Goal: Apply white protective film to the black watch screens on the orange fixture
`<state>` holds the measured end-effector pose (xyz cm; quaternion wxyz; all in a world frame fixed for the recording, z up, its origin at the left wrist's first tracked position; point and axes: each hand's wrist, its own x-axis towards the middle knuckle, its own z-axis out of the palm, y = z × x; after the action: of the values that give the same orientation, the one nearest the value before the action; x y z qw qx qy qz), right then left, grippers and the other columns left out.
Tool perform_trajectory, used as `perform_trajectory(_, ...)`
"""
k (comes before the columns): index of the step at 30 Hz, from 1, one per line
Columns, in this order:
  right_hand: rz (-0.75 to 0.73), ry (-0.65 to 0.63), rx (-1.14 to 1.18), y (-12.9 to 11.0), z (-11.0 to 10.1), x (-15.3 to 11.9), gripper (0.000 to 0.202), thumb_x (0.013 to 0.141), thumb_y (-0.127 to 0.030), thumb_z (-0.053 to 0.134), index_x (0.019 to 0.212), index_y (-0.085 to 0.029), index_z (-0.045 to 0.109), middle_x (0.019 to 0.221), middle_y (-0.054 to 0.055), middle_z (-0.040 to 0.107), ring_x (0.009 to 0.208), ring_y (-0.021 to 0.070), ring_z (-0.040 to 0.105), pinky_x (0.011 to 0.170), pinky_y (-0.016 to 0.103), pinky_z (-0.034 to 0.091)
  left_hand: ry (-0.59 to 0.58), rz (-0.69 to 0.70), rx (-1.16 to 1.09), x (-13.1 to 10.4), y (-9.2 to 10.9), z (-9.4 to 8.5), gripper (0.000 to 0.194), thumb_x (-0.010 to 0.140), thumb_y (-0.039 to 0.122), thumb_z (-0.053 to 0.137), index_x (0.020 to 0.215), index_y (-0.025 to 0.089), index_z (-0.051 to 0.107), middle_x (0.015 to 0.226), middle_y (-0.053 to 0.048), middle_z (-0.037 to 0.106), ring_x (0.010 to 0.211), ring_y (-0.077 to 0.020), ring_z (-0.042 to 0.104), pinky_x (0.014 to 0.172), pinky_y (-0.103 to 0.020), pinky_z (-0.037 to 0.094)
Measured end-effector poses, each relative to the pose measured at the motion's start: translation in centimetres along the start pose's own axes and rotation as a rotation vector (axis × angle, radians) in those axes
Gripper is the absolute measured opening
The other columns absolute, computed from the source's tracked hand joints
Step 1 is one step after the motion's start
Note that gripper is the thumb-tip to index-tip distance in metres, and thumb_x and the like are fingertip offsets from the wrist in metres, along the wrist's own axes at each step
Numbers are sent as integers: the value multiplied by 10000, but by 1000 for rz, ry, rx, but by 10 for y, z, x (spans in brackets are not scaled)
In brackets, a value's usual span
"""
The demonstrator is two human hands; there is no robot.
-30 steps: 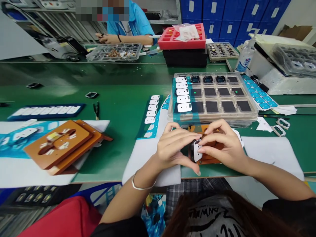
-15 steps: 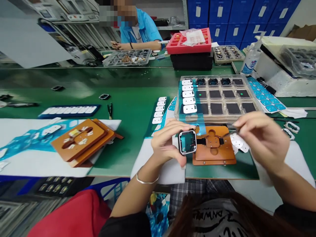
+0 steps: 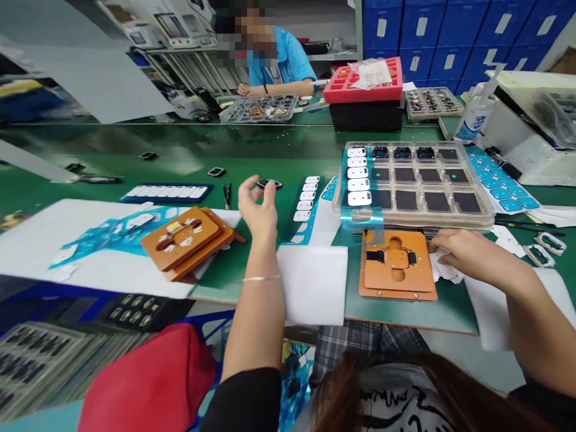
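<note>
My left hand (image 3: 260,210) is raised over the left middle of the bench. Its thumb and fingers pinch a dark, square watch case (image 3: 270,184) with a pale rim, seen edge-on. Close to the right side of an orange-brown fixture block (image 3: 398,288), my right hand (image 3: 468,255) is low, with its fingers curled at a pile of white cut pieces (image 3: 445,271). What those fingers hold, if anything, is hidden. Black clamps and a recess show on the fixture. A second orange fixture (image 3: 180,240) lies tilted on white foam to the left.
Behind the fixture stands a clear compartment tray (image 3: 477,210) with several dark cases, a blue film strip (image 3: 360,219) across its left side. Another watch case (image 3: 216,172) and tweezers (image 3: 227,195) lie left. Two white frames (image 3: 539,256) lie far right. A co-worker in blue (image 3: 292,60) sits opposite.
My left hand has carried the watch case left and away from the fixture. My right hand has lowered to the white pieces; the thin dark tool it held no longer shows. The view has shifted left.
</note>
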<state>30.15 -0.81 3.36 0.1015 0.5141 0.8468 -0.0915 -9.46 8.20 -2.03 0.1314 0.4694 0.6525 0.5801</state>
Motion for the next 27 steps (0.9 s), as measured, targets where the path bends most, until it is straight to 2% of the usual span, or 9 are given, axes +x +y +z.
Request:
perform_trajectory(2, -1, -8, -32, 4, 1, -4, 374, 821, -97, 561, 1143, -233, 694, 1223, 74, 700, 1063, 310, 695, 793, 387, 548, 2, -194, 316, 14, -18, -5, 446, 922, 426, 593, 1267, 151, 522, 1069, -102, 692, 1073, -228, 659, 954, -338, 515)
perform_trajectory(4, -16, -33, -43, 9, 2, -7, 378, 838, -138, 570, 1187, -235, 680, 1234, 79, 693, 1044, 317, 703, 796, 412, 563, -25, -280, 448, 17, -26, -8, 432, 867, 379, 670, 1224, 162, 560, 1104, -127, 699, 1152, -288, 632, 1005, -410, 489)
perform_trajectory(8, -60, -6, -28, 18, 6, -7, 362, 864, -202, 565, 1207, -243, 672, 1235, 81, 696, 1046, 318, 703, 805, 435, 578, -56, -313, 565, 11, -21, -9, 553, 776, 369, 765, 1253, 172, 567, 1318, -201, 612, 1321, -393, 502, 1069, -523, 423)
perform_trajectory(13, -67, -9, -51, 17, 11, -8, 396, 869, -223, 560, 1253, -231, 657, 1289, 111, 681, 1107, 351, 683, 853, 479, 575, -167, -331, 649, 5, -9, -8, 304, 784, 373, 728, 1020, 184, 692, 1257, -189, 638, 1241, -427, 538, 1055, -609, 393)
perform_trajectory(15, -59, -33, -42, 16, 10, -7, 402, 878, -236, 555, 1268, -220, 653, 1306, 122, 673, 1125, 359, 676, 860, 485, 575, -202, -310, 644, 3, -6, -6, 332, 799, 378, 701, 1093, 224, 694, 1336, -168, 603, 1308, -440, 472, 1080, -644, 341)
perform_trajectory(19, -24, -41, -2, 13, 6, -6, 411, 878, -250, 561, 1277, -220, 655, 1302, 111, 680, 1133, 358, 674, 858, 478, 581, -195, -260, 573, -1, 3, -3, 549, 836, 394, 635, 1356, 234, 561, 1510, -182, 447, 1388, -481, 336, 1078, -707, 261)
perform_trajectory(21, -3, -37, 2, 11, 5, -6, 407, 866, -247, 578, 1264, -229, 665, 1289, 101, 690, 1121, 354, 681, 861, 471, 579, -186, -218, 503, -6, 10, 0, 466, 878, 403, 565, 1299, 204, 601, 1493, -191, 456, 1379, -468, 342, 1082, -687, 263)
perform_trajectory(24, 31, -29, -2, 7, 2, -6, 387, 877, -248, 571, 1252, -246, 667, 1269, 86, 702, 1100, 341, 691, 847, 451, 574, -237, -114, 325, -19, 27, 10, 358, 936, 446, 466, 1036, 188, 692, 1277, -148, 618, 1248, -341, 500, 1073, -507, 376)
perform_trajectory(27, 55, 60, -10, 1, -4, -7, 325, 913, -242, 525, 1197, -244, 683, 1204, 73, 732, 1048, 318, 710, 806, 420, 567, -348, -47, 110, -37, 44, 27, 379, 930, 511, 470, 940, 196, 680, 1056, -76, 688, 995, -215, 610, 900, -332, 491)
